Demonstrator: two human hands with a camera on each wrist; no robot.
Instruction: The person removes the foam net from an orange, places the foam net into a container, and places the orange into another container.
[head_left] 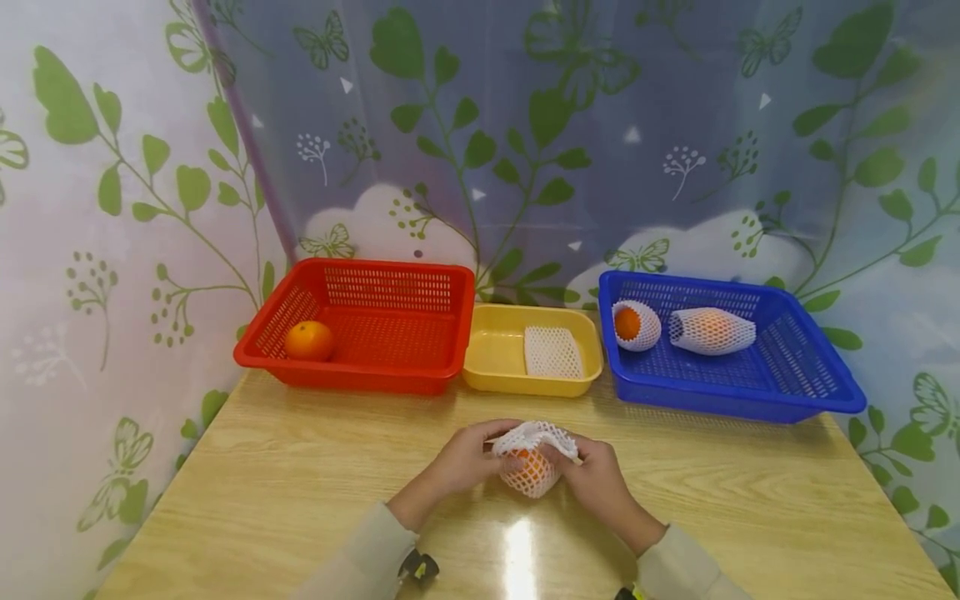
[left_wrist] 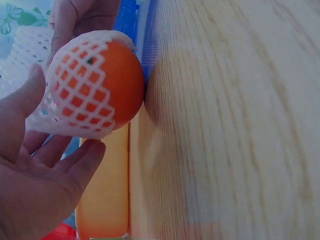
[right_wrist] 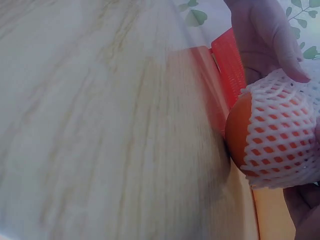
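Note:
An orange (left_wrist: 126,85) sits partly inside a white foam net (left_wrist: 82,92), its bare end against the table in both wrist views. My left hand (head_left: 467,458) grips the net's left side, thumb and fingers around it; in the left wrist view this hand (left_wrist: 47,165) has its fingertips at the net's edge. From the other side my right hand (head_left: 596,479) holds the netted orange (head_left: 531,471), thumb on the net. In the right wrist view only part of the right hand (right_wrist: 304,205) shows, at the frame's edge.
Behind the hands stand a red basket (head_left: 352,377) with a bare orange (head_left: 309,341), a yellow tray (head_left: 495,382) with a flat foam net (head_left: 552,352), and a blue basket (head_left: 720,402) holding two netted fruits (head_left: 637,326). Wood tabletop (head_left: 300,467) spreads in front.

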